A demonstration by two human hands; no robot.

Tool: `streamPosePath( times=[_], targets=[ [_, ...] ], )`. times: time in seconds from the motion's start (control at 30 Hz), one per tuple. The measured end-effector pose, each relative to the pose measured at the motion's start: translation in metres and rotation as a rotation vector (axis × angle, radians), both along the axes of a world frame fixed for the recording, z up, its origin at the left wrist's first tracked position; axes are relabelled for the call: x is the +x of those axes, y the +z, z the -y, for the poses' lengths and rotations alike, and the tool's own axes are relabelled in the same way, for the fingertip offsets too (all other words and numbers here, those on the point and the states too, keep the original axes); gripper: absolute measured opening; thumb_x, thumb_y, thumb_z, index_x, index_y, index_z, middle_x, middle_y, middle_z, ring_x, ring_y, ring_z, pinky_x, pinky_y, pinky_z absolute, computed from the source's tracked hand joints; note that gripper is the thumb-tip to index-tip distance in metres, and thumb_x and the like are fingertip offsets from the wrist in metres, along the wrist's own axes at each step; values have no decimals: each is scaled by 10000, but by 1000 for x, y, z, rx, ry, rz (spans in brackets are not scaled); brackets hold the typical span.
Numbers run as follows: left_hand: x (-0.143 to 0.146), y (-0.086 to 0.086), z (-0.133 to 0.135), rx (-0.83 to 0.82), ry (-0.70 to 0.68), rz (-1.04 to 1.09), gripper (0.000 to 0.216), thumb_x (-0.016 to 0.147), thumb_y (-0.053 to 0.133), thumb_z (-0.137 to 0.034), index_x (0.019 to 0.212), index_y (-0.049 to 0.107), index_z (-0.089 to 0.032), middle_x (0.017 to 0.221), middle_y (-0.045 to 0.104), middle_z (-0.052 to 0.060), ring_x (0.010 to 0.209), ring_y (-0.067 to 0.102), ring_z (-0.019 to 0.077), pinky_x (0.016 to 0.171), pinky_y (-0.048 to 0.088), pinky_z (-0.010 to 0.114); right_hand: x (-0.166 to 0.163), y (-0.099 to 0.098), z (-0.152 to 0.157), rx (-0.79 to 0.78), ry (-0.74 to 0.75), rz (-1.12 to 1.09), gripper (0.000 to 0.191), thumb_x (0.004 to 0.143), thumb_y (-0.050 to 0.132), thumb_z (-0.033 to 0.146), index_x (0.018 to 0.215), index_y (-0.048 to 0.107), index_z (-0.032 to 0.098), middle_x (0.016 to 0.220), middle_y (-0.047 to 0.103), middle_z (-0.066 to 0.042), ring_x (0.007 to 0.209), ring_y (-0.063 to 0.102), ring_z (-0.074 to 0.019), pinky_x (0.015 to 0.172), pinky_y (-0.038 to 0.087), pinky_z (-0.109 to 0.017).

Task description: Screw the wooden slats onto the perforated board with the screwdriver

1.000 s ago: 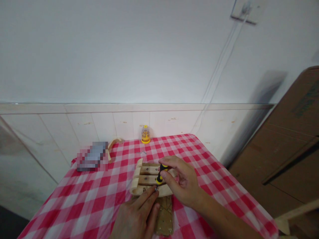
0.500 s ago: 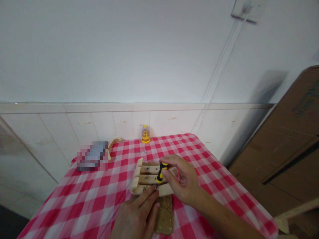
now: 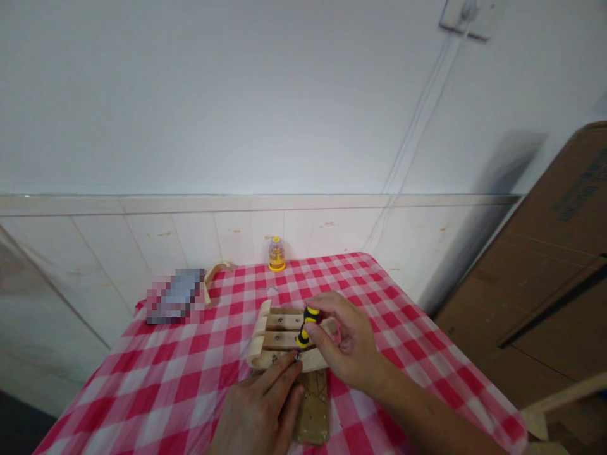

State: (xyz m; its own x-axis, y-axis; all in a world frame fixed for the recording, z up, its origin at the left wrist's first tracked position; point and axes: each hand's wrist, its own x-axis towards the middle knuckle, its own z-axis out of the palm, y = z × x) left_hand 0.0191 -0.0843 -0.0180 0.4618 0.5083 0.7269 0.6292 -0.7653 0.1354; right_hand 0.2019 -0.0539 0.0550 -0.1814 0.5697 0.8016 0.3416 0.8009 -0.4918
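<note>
A small yellow-and-black screwdriver (image 3: 308, 325) is pinched by its handle in my right hand (image 3: 349, 344). It leans slightly, and its tip points down at the near slat of a pale slatted wooden piece (image 3: 258, 341). My left hand (image 3: 258, 404) lies on that near slat, fingers stretched out, the fingertips right beside the screwdriver's tip. Whether a screw sits under the tip is too small to tell. Dark holes or screw heads show along the slats. Beneath the wooden piece, a worn brown board (image 3: 313, 414) sticks out toward me.
A yellow cone-shaped bit holder (image 3: 276, 256) stands at the back of the checked tablecloth (image 3: 379, 404). Small metal bits (image 3: 269, 289) lie before it. A curved wooden part (image 3: 211, 284) and a blurred-out flat device (image 3: 183, 294) are at left. Cardboard (image 3: 535, 265) leans at right.
The screwdriver's handle appears turned a little in my right hand. My left hand stays where it was on the slat.
</note>
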Motion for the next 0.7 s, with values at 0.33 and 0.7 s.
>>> streamPosePath(
  times=[0.33,0.7],
  targets=[
    [0,2,1,-14,-7,6,294,975,459,-273,1089,698,-143,1070,773,108,786,775,183,693,655,267,1,-2,1,29,-28,47,351,859,582,104,1182,603,238,1020,712,-77,925,686,-201,783,576,-324],
    [0,2,0,-21,0,15,309,978,448,-277,1067,708,-137,1050,776,117,749,774,181,661,658,266,1,-3,2,12,-43,57,293,876,596,136,1149,621,240,975,723,-55,825,707,-175,728,583,-281]
  ],
)
